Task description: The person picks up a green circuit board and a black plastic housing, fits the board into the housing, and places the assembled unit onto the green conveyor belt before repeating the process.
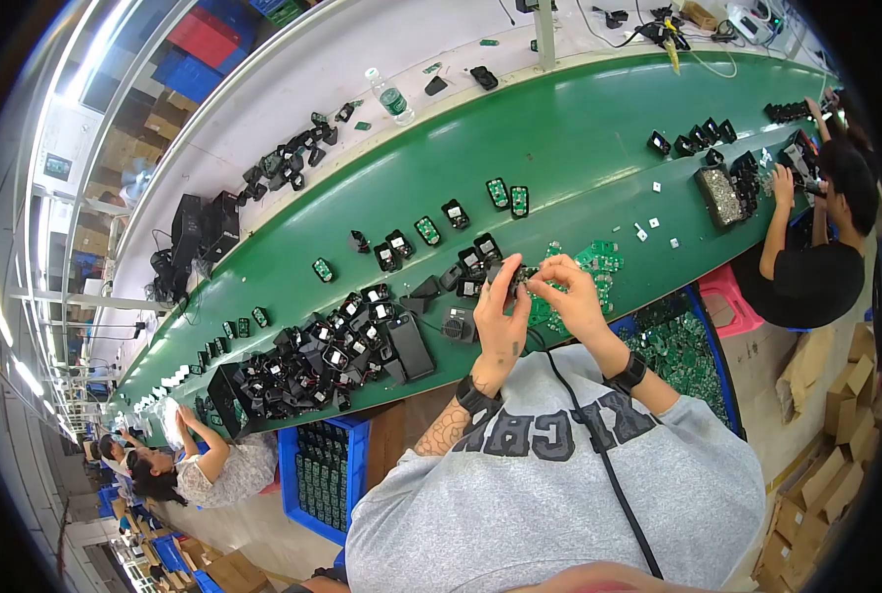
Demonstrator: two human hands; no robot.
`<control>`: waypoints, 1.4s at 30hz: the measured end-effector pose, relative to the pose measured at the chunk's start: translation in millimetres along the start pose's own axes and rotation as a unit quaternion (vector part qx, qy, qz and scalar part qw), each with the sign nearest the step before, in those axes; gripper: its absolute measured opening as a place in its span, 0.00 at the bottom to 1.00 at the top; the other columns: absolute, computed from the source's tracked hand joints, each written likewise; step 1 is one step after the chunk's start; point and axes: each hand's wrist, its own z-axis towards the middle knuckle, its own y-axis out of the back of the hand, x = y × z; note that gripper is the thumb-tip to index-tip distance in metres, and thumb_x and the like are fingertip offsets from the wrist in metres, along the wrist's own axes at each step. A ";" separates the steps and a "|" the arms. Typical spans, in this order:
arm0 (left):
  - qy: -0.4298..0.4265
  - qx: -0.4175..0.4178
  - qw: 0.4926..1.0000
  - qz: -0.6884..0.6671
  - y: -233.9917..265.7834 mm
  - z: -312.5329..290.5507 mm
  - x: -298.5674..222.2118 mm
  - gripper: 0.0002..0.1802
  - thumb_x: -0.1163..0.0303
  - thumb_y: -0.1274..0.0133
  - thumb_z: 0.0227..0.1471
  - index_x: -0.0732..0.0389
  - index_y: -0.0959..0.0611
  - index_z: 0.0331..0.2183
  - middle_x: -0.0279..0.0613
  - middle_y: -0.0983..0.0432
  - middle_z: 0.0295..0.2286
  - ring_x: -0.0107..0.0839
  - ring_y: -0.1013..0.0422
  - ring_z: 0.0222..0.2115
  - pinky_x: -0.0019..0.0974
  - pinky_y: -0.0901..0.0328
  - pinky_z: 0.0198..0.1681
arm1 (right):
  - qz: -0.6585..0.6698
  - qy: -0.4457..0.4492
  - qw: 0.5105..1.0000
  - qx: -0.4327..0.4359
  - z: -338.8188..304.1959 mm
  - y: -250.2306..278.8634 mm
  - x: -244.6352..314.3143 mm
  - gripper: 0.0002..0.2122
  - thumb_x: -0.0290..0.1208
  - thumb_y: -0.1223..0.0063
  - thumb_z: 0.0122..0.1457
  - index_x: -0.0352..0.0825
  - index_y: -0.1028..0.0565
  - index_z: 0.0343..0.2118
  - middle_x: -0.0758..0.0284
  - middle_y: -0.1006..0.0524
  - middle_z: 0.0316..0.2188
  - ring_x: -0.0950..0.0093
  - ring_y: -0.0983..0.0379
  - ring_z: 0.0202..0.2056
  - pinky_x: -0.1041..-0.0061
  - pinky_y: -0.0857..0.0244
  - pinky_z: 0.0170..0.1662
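Observation:
Above the near edge of the green bench, my left hand holds a small black plastic housing between thumb and fingers. My right hand meets it from the other side with its fingers pinched together; whatever they grip is too small to make out. Just beyond my hands stand several open black housings. Loose green circuit boards lie to the right, partly behind my right hand. Left of my hands, a large pile of black housings spreads beside a flat black case.
Housings with green boards are spaced along the green bench. Blue bins hold circuit boards at the right and more boards at the left. A bottle stands at the back. Co-workers sit at left and right.

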 end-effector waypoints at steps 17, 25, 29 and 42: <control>-0.126 0.005 0.987 0.101 6.9 -0.5 -11.6 0.25 0.84 0.46 0.45 0.61 0.23 0.48 0.47 0.24 0.40 0.33 0.26 0.34 0.30 0.30 0.34 | 0.119 -0.034 0.992 0.018 -4.7 0.6 7.2 0.04 0.20 0.39 0.50 0.28 0.22 0.29 0.70 0.31 0.35 0.82 0.30 0.37 0.81 0.32 0.41; -0.069 -0.005 0.996 0.049 7.1 -6.7 -19.8 0.28 0.84 0.46 0.44 0.57 0.23 0.50 0.49 0.24 0.38 0.38 0.25 0.30 0.35 0.30 0.33 | 0.148 -0.044 0.987 0.031 -4.5 5.2 10.1 0.07 0.17 0.38 0.48 0.30 0.26 0.27 0.72 0.30 0.32 0.83 0.29 0.32 0.84 0.34 0.36; -0.077 -0.011 0.996 0.047 5.0 -5.8 -21.3 0.28 0.84 0.46 0.45 0.57 0.24 0.50 0.48 0.23 0.36 0.37 0.26 0.29 0.35 0.30 0.33 | 0.166 -0.034 0.985 0.023 -5.7 3.3 6.9 0.06 0.16 0.39 0.47 0.31 0.27 0.26 0.72 0.30 0.31 0.84 0.31 0.31 0.84 0.37 0.34; 0.177 0.070 0.946 -0.262 14.4 4.0 -5.4 0.36 0.84 0.52 0.51 0.53 0.40 0.60 0.39 0.29 0.39 0.25 0.29 0.35 0.30 0.28 0.33 | -0.162 0.208 0.965 0.004 4.7 19.7 31.4 0.11 0.25 0.34 0.43 0.35 0.25 0.31 0.66 0.27 0.39 0.70 0.30 0.42 0.72 0.35 0.46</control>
